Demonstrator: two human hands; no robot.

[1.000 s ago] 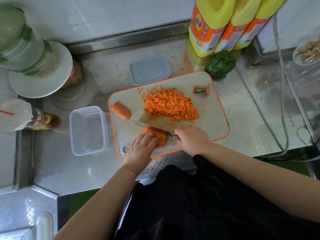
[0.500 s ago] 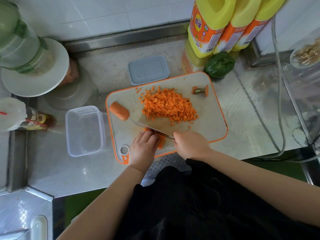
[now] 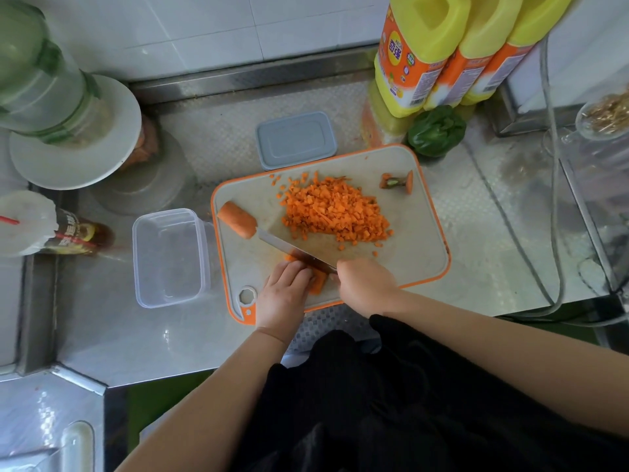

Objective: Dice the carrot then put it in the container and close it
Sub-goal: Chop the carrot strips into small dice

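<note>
Steel counter (image 3: 112, 335), orange-rimmed cutting board (image 3: 418, 240), diced carrot (image 3: 335, 212) heaped. Left hand (image 3: 282, 294) pins a carrot piece (image 3: 318, 284); right hand (image 3: 366, 284) grips the knife (image 3: 289, 248).

The desk (image 3: 476, 233) was embossed, shiny metal. The container (image 3: 168, 257) was clear smooth plastic, its lid (image 3: 295, 139) matt grey plastic. The knife (image 3: 289, 247) blade was glossy steel.

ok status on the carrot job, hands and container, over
Right hand grips knife, left hand pins carrot piece on board. Diced pile on board; container empty, lid off. Nothing blocking.
</note>
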